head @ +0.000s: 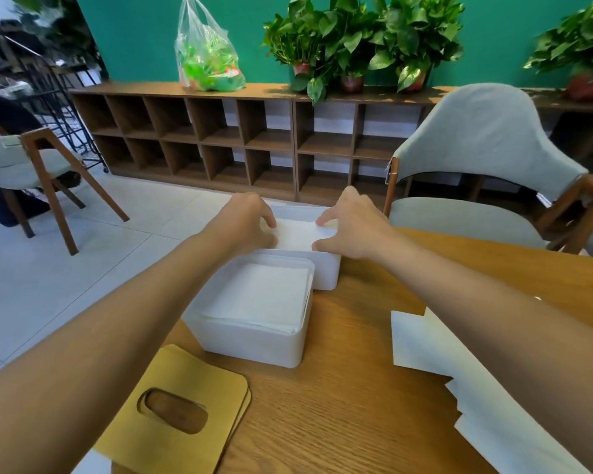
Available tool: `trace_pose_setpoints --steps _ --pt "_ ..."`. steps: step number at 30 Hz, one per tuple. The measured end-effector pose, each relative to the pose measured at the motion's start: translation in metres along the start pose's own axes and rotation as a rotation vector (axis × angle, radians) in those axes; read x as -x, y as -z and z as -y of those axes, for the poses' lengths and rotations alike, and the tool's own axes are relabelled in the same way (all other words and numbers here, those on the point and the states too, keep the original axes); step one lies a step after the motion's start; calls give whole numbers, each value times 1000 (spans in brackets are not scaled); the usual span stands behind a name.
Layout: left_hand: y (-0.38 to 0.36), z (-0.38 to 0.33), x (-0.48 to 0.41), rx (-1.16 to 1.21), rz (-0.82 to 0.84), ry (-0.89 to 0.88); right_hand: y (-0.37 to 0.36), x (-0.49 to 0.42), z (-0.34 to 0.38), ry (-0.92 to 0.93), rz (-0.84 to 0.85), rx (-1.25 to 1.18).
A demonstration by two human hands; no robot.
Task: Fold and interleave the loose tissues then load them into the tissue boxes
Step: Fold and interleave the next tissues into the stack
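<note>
White tissues [297, 234] held, left grip [250, 220], right grip [351, 227]

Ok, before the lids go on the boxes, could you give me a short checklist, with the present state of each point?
1. The near box is filled: ok, a flat pile of folded tissues lies inside.
2. The tissue stack sits fully in the far box: cannot tell, the left hand and right hand pinch its ends and hide them.
3. A hand is free for a lid: not ok, both are on the stack.
4. The lids are close by: ok, stacked at the near left of the table, slot up.
5. The loose tissues are all loaded: not ok, several lie on the table at the right.
</note>
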State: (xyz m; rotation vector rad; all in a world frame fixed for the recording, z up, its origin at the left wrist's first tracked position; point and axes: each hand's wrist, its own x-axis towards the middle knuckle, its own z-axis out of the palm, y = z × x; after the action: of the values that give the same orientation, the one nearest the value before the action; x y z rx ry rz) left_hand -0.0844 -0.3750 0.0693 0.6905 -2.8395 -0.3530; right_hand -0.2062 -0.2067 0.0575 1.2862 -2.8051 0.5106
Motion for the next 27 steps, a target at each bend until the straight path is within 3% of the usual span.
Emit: trace_pose_setpoints --steps 6,14,27 --pt "15 -8 13 74 -68 -150 12 18 -8 44 -24 -253" --pt "27 -56 61 214 51 -297 47 98 -36 36 -73 -421" --pt "-85 -208 141 346 211 -479 59 277 -154 -260 -137 -423"
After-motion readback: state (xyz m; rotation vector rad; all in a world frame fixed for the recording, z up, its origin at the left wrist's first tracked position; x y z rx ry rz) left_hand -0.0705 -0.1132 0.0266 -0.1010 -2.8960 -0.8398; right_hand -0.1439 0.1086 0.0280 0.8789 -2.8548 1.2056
